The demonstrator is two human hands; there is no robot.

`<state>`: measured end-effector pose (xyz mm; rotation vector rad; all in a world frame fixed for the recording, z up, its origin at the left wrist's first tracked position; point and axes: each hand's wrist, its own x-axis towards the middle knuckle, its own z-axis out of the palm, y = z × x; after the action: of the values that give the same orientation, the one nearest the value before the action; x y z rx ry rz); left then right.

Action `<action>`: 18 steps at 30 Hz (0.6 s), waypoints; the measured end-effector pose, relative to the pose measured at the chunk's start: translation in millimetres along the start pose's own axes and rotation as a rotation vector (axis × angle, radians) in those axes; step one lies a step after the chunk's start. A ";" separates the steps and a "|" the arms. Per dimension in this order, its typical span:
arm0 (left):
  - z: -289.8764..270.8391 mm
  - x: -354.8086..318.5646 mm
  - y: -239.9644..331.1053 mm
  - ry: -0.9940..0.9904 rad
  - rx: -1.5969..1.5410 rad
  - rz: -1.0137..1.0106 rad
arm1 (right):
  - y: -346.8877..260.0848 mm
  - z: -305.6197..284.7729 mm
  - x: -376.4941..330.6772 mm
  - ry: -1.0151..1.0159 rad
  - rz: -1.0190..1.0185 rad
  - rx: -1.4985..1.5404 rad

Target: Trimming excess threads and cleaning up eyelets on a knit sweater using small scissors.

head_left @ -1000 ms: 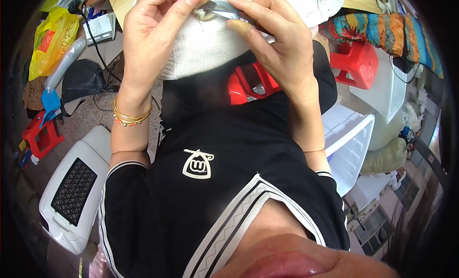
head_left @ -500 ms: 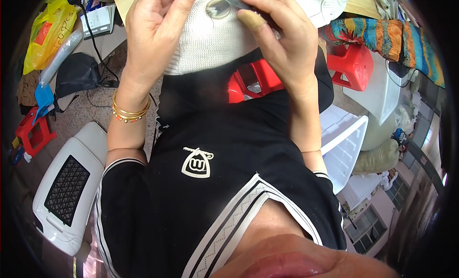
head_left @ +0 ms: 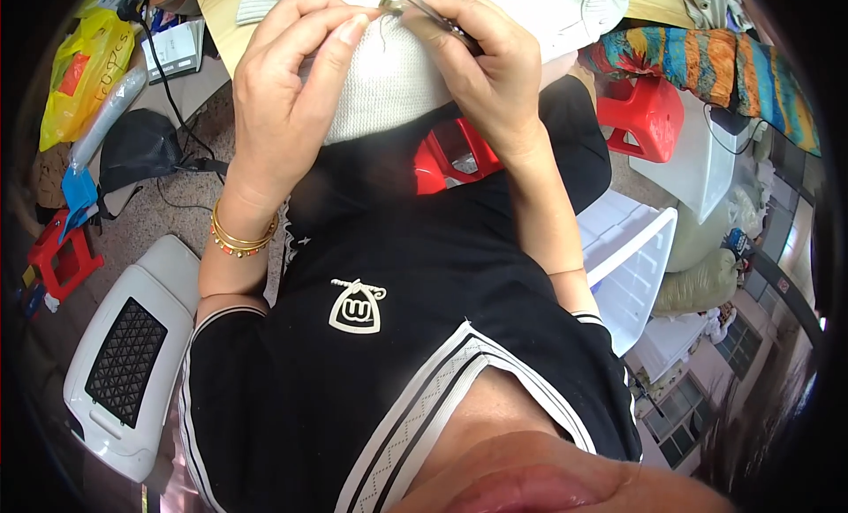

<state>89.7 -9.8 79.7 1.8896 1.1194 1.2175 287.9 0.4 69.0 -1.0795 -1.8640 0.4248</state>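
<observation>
A piece of white knitted fabric (head_left: pixel 389 80) hangs from the table edge over my lap. My left hand (head_left: pixel 283 98) pinches the fabric near its top between thumb and fingers; gold bangles circle that wrist. My right hand (head_left: pixel 490 71) holds small metal scissors (head_left: pixel 422 10), their tips pointing left at the spot my left fingers pinch. A short thread dangles from the fabric there.
A red plastic stool (head_left: pixel 450 155) stands under the fabric, another red stool (head_left: pixel 645 116) to the right. A white plastic crate (head_left: pixel 632 266) sits by my right elbow, a white heater (head_left: pixel 124 363) lies at lower left. Bags and cables litter the floor at left.
Both hands have shifted slightly while staying together at the fabric's top. The scissors now point toward my left fingertips, which have closed on the fabric.
</observation>
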 end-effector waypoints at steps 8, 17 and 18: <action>9.8 10.7 0.4 0.040 0.012 -0.034 | -3.0 0.6 1.0 0.031 0.148 0.242; 14.3 10.6 -8.9 0.101 0.031 0.041 | -23.3 -25.9 -4.9 -0.077 0.091 -0.016; 14.3 10.3 -9.0 0.106 0.015 0.054 | -23.2 -29.5 -6.5 -0.074 0.095 -0.012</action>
<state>102.2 2.7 70.9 1.8961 1.1423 1.3571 302.2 -21.9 96.3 -1.1783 -1.8869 0.5151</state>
